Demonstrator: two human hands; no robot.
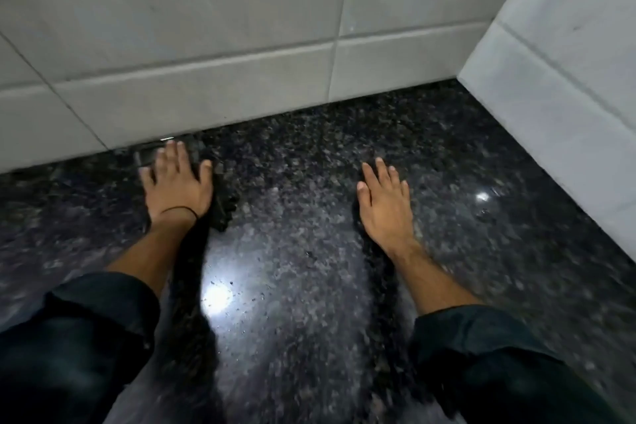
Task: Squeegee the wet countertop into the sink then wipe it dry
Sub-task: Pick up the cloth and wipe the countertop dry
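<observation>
— Counter (296, 251), dark speckled stone: where's the cloth?
— A dark cloth (220, 206) lies near the back edge by the tiled wall (206, 55), pressed flat under the left hand (177, 182), fingers spread.
— And the other?
— The right hand (385, 203) lies flat, open and empty, on bare counter nearer the right corner.

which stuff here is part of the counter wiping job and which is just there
Part of the job:
- granite countertop
- dark cloth under the left hand
- right hand, flat on the stone

Just there:
- tiled back wall
- tiled side wall
- thin black wrist band
- dark sleeves
</observation>
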